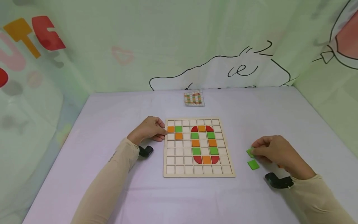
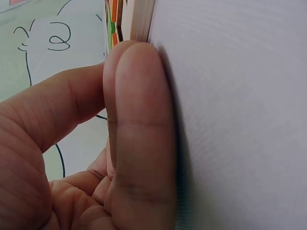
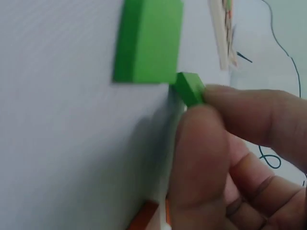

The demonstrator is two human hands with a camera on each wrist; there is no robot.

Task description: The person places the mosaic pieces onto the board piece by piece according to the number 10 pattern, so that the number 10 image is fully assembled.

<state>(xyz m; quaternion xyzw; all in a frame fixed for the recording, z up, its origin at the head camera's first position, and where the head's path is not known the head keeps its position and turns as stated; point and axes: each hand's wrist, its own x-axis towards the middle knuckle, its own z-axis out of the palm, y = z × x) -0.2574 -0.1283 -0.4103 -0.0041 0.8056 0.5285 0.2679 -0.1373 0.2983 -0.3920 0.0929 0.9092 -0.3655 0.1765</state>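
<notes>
A wooden grid board [image 1: 174, 170] lies flat in the middle of the table. Orange, green and red tiles form a ring on its right part, and a few orange and green squares sit at upper left. My left hand [image 1: 151, 128] holds the board's left edge, thumb and finger close together at the rim in the left wrist view. To the right of the board, my right hand [image 1: 275, 152] pinches a small green square tile [image 3: 189, 88] between thumb and index finger, tilted close over the table. Another green tile [image 1: 253, 165] lies just in front of it.
An orange tile [image 1: 280, 166] lies partly hidden beneath the right hand. Behind the board, a small pattern card [image 1: 194, 98] with a coloured grid lies on the white-covered table [image 1: 134, 105]. Printed fabric walls [image 1: 179, 40] rise at the back and sides.
</notes>
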